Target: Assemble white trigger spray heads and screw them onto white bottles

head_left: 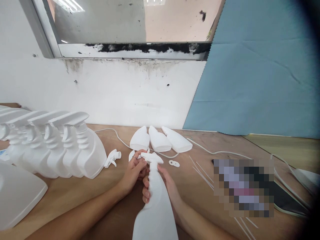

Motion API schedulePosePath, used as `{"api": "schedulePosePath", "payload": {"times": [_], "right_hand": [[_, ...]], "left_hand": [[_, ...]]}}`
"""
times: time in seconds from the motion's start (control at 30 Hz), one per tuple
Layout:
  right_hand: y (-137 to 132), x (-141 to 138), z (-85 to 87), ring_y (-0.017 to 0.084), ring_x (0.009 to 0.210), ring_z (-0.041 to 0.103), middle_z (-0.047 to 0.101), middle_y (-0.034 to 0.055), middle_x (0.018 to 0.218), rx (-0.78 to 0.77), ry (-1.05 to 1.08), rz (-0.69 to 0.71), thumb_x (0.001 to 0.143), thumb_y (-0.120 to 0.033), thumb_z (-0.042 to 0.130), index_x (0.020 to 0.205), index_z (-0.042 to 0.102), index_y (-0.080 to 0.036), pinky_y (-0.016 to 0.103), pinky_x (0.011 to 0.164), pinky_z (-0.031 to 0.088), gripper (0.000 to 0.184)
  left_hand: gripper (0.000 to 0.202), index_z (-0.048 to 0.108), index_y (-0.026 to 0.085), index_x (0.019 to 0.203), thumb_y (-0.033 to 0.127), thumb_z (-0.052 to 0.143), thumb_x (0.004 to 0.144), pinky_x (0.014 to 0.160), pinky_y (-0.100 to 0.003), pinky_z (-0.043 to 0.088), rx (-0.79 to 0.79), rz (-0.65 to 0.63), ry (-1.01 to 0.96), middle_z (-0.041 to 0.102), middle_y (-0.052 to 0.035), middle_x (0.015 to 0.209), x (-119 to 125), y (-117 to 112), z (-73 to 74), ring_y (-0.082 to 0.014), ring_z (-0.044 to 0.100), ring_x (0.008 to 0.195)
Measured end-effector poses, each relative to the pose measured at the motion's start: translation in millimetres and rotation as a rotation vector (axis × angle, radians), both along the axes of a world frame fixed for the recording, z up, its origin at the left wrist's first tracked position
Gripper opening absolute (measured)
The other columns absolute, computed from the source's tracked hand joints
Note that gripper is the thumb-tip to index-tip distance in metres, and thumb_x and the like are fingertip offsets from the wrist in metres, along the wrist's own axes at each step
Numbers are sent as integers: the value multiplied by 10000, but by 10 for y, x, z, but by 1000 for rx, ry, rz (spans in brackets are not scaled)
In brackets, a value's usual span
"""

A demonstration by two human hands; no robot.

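Observation:
A white spray bottle stands in front of me, its base running out of the bottom of the view. My right hand is closed around its neck, fingertips showing on the left side. On top sits a white trigger sprayer head. My left hand, a ring on one finger, is closed at the nozzle end of that head. Its lower fingers are partly hidden. Another trigger sprayer lies loose to the left. Just beyond my hands are several white bottle-shaped shells and a small white two-holed piece.
Several white spray bottles stand in a row at left, behind a larger white piece. Thin white tubes and a cable lie at right, near a blurred-out phone-like object. A blue cloth hangs on the wall.

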State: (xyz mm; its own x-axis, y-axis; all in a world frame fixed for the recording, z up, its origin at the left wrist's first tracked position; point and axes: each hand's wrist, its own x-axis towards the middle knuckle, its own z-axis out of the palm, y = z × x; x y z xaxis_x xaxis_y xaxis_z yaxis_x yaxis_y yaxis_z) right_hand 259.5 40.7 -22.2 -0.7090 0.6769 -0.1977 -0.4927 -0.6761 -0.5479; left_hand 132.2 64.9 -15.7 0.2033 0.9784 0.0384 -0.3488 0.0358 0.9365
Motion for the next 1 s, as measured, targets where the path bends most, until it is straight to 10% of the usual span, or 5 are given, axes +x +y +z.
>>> {"api": "schedulePosePath", "payload": {"times": [0.23,1.0], "right_hand": [[-4,-22,7,145,431,494,570,21,551,-78,40,-170,852,-553,385,754,585,-162,287,524,400,449],[23,-19,-1,142,404,478,512,16,455,-93,-57,-12,829,-654,366,592,543,-151,267,469,384,584]], "left_hand": [[388,442,220,1117,359,582,783,378,-134,151,2,-17,-19,419,94,550,0,2,-1,-34,273,388],[395,456,242,1107,378,595,763,393,-128,221,-41,20,-9,418,90,536,17,-27,26,-50,355,409]]}}
